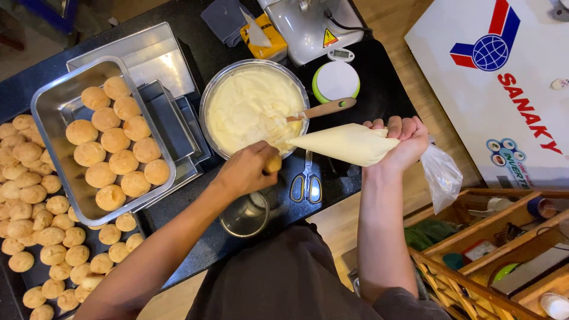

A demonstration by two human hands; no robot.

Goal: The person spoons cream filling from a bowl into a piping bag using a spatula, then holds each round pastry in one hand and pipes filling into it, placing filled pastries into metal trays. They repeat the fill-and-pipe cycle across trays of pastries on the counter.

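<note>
While the dark surface is crowded from its left edge to the bowl, a little bare room is left at its right end, near the near edge. A puff is pinched in the closed left hand, touching the tip of the piping bag, whose twisted end is gripped tight in the right hand. Below lie scissors and a steel cup; a tray of puffs is set at the left.
</note>
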